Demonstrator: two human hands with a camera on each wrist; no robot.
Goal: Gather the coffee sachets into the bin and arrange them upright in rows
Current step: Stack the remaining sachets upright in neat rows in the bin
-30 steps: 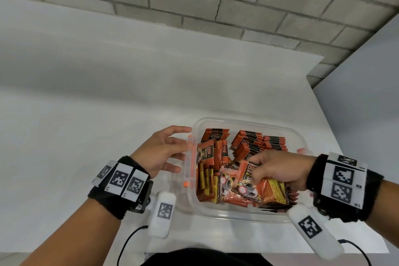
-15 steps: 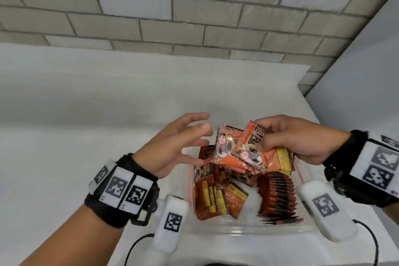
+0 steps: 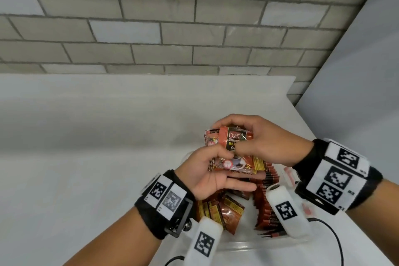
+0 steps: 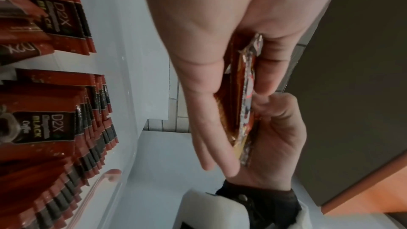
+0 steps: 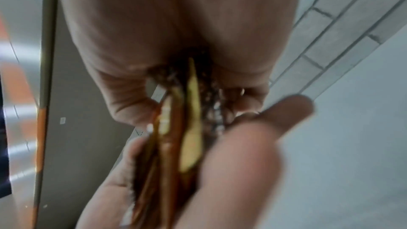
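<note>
Holding sachet stack (image 3: 234, 153) above bin (image 3: 269, 244): my right hand (image 3: 265, 142) pinches stack from 3 o'clock, my left hand (image 3: 212, 174) clamps it from 7 o'clock, thumb over, fingers beneath.

1. "D2X" was printed in pale letters on the front sachet (image 3: 235, 147) of the held bundle; beneath it "BL" and "Co" were left readable, the rest being covered by fingers.
2. "D2X", "BLACK" and "Coffee" were read sideways on the black panel of a standing sachet (image 4: 44, 128) in the bin.
3. "D2X" and "BLACK" were also shown on an upper sachet (image 4: 58, 22).
</note>
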